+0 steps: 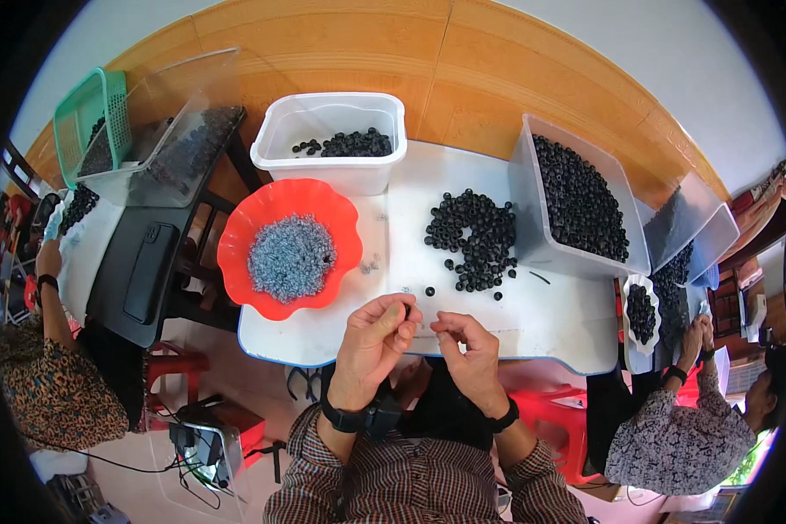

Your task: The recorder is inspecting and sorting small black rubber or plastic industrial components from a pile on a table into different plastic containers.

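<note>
Over the table's front edge, my left hand (371, 348) has its thumb and fingers closed on a small black round piece (408, 310), mostly hidden by the fingers. Close on its right, my right hand (472, 358) is pinched; what it holds, if anything, is too small to make out. A loose black round piece (430, 292) lies just beyond my fingertips. Farther off, a pile of such black pieces (472, 231) is spread on the white table (341, 336). To the left stands a red wavy-rimmed bowl (236, 249) of tiny clear bluish parts (290, 258).
Behind the bowl is a white tub (330, 166) with black pieces. A translucent bin (528, 201) full of them stands at the right. A few clear parts (369, 265) lie near the bowl. People work on either side, by a black phone (153, 253) left and a white dish (630, 336) right.
</note>
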Action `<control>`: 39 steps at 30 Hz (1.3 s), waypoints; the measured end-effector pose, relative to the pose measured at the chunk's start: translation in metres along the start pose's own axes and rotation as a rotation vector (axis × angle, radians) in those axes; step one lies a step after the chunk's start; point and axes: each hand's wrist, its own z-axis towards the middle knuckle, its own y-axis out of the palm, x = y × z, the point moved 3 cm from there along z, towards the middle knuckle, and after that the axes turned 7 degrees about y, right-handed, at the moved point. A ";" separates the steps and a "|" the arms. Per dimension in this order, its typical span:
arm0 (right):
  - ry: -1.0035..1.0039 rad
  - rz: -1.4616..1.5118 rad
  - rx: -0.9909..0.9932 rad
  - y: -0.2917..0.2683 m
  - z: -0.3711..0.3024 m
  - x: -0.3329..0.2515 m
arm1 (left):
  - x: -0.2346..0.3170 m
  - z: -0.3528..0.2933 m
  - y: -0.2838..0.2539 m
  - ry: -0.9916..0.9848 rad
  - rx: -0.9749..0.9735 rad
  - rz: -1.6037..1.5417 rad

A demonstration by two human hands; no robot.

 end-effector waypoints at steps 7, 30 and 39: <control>0.010 -0.022 0.012 -0.002 0.001 0.007 | 0.024 0.054 0.024 0.138 0.100 0.118; -0.038 -0.117 0.076 -0.005 0.010 0.019 | -0.009 0.069 -0.001 0.319 0.093 1.353; -0.006 -0.137 0.099 -0.008 0.010 0.026 | -0.036 0.049 0.019 0.573 -0.002 2.007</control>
